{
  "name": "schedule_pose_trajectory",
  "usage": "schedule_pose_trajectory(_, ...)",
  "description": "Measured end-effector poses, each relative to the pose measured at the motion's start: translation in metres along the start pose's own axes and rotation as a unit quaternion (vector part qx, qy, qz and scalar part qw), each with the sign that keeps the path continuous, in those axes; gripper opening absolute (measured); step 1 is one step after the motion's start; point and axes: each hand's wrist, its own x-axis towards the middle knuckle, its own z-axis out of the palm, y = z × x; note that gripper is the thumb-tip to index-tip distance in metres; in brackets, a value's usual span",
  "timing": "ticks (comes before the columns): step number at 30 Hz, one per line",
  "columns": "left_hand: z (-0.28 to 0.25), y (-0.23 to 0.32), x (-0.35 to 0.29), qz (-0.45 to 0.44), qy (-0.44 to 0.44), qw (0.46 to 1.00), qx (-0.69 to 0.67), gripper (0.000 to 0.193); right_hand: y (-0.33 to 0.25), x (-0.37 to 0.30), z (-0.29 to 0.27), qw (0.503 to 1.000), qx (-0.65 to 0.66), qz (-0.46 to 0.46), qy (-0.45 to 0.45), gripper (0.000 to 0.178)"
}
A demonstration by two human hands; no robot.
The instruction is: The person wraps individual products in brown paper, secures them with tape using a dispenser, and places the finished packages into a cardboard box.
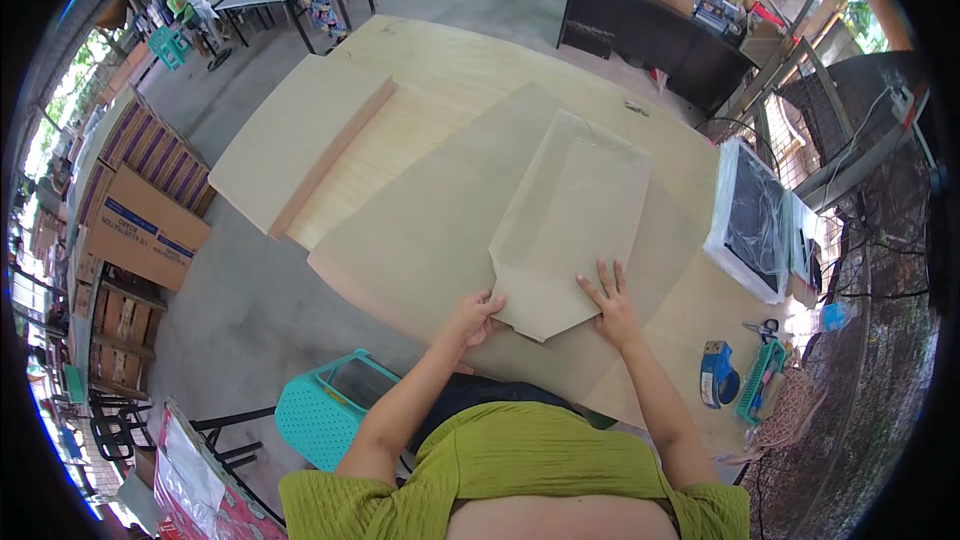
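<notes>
A large brown paper envelope [570, 230] with angled flap corners lies in front of me, its near end close to the table's edge. Under it spreads a wide sheet of brown paper [420, 210]. My left hand [474, 320] is closed on the envelope's near left corner, thumb on top and the other fingers partly hidden. Spread flat, the fingers of my right hand [610, 302] rest on the envelope's near right side.
A thick stack of brown sheets [300, 130] sits at the table's far left. To the right are a plastic-wrapped framed panel [745, 220], a blue tape dispenser [716, 375], a green basket [762, 380] and scissors [765, 328]. A teal stool [320, 420] stands at lower left.
</notes>
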Motion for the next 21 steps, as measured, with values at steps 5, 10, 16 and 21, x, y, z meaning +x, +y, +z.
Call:
schedule_pose_trajectory(5,-0.009,-0.037,0.008,0.028,0.094,0.989,-0.107,0.028,-0.001,0.002,0.002,1.0,0.005,-0.004,0.006,0.09)
schedule_pose_trajectory(10,0.003,-0.026,0.004,0.117,0.233,0.944,0.2,0.024,-0.004,0.003,0.0,1.0,0.014,0.003,0.003,0.091)
schedule_pose_trajectory(16,0.018,0.016,-0.001,0.062,0.187,0.917,0.349,0.024,-0.002,0.0,0.001,1.0,0.012,0.005,0.011,0.089)
schedule_pose_trajectory(21,0.004,0.006,0.018,0.031,0.156,0.962,0.222,0.016,-0.016,0.005,-0.016,0.998,0.033,0.05,-0.009,0.08)
